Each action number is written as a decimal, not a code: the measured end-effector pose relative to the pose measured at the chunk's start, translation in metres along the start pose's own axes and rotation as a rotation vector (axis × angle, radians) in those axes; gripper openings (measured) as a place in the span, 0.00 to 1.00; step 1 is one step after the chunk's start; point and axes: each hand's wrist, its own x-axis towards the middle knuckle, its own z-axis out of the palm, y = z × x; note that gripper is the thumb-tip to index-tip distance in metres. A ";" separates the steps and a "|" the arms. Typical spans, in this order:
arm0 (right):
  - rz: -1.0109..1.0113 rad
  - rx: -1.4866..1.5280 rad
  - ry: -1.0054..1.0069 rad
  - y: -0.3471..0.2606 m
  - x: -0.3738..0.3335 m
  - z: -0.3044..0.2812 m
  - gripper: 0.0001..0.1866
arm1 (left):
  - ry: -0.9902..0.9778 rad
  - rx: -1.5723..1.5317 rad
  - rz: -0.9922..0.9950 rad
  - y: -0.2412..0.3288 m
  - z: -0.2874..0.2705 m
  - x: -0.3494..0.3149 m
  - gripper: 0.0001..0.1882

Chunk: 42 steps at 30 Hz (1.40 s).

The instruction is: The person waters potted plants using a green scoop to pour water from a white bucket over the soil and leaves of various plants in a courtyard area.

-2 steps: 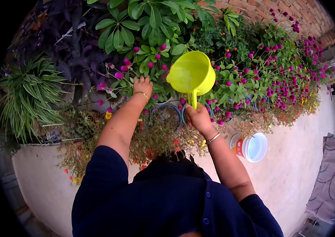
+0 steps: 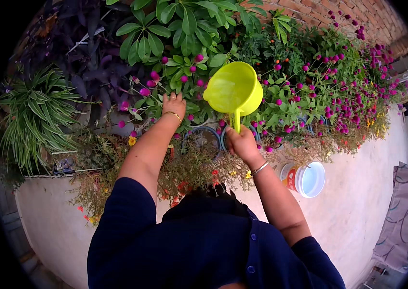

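Note:
My right hand is closed around the handle of a yellow-green plastic water dipper. The dipper is tilted to the left, its spout toward the plants. Something shiny, like water, shows inside, but how much I cannot tell. Further left, my left hand reaches into the leaves and stems of a globe amaranth plant with magenta flower heads. Its fingers look slightly apart, with the tips partly lost among the leaves. Below the dipper stand blue-rimmed pots.
A white bucket stands on the pale floor to the right. A spider plant and dark purple foliage fill the left. Thin flowering stems hang over the front edge. Behind is a brick wall.
The bright patch inside the dipper has shifted, and a few magenta flowers near my left hand have swayed slightly. Both hands stay practically in place.

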 end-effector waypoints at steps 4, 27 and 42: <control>-0.002 -0.020 0.037 -0.003 0.001 -0.001 0.12 | -0.015 -0.019 0.010 0.000 0.001 0.002 0.25; 0.034 0.317 0.155 -0.052 -0.038 -0.102 0.09 | 0.115 -0.829 0.074 0.125 -0.064 0.029 0.42; 0.037 0.143 0.138 -0.021 -0.011 -0.151 0.10 | 0.161 -0.795 0.334 0.204 -0.024 0.027 0.36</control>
